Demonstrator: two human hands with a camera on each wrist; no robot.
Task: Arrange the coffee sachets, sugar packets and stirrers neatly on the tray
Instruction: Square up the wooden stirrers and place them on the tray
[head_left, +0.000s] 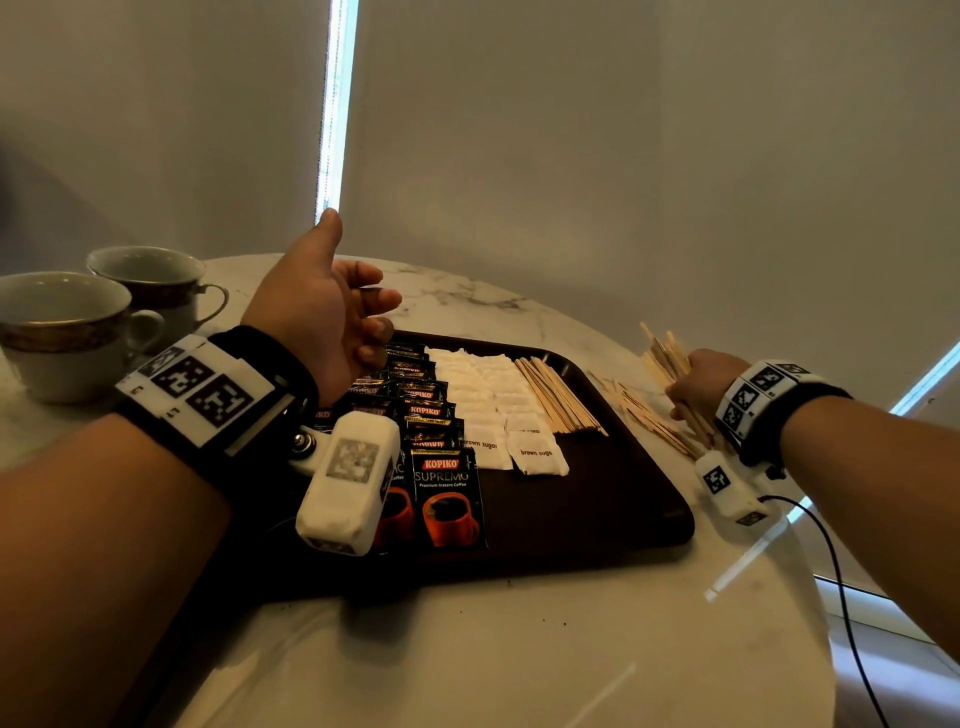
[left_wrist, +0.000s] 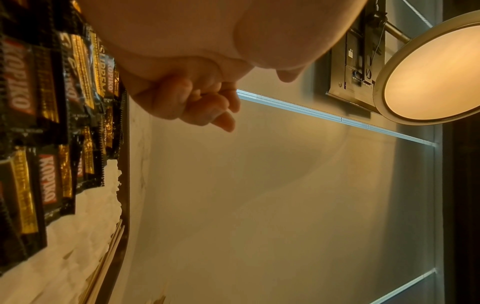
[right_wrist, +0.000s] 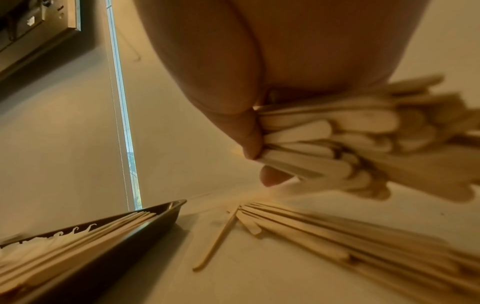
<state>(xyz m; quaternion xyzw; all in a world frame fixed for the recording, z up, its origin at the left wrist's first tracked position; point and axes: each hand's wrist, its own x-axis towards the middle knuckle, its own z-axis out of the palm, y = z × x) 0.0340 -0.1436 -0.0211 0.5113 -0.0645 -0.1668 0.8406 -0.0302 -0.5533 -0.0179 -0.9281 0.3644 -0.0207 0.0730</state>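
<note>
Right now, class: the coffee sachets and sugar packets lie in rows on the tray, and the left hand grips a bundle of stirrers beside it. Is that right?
One slip: the right hand, not the left, grips the bundle of stirrers, as the right wrist view shows. The left hand hovers empty. The rest stands.

tray (head_left: 644, 512): coffee sachets (head_left: 447, 493) left | sugar packets (head_left: 480, 387) middle | stirrers (head_left: 558, 395) right | cups (head_left: 67, 332) left of tray

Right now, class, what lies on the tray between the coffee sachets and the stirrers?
White brown-sugar packets, in rows, fill that stretch of the tray; the head view shows it.
</note>
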